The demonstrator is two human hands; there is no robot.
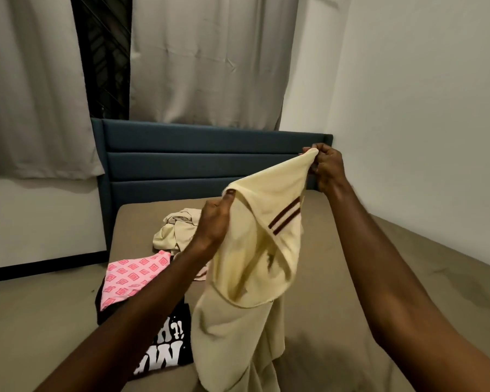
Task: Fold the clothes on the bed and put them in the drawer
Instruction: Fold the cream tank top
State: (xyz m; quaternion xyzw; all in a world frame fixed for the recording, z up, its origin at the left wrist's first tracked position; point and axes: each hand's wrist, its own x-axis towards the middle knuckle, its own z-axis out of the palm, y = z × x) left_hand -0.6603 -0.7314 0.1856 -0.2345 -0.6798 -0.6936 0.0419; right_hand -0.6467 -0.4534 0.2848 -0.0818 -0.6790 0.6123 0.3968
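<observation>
I hold a cream garment with two dark red stripes up over the bed. My left hand grips its edge at the centre of the view. Higher and to the right, my right hand pinches another corner of it. The rest of the cloth hangs down and touches the mattress. On the bed behind it lie a crumpled beige garment, a pink patterned piece and a black shirt with white lettering. No drawer is in view.
A dark blue padded headboard stands at the far end of the bed. Grey curtains hang behind it, with a dark window gap on the left. A white wall runs close along the bed's right side.
</observation>
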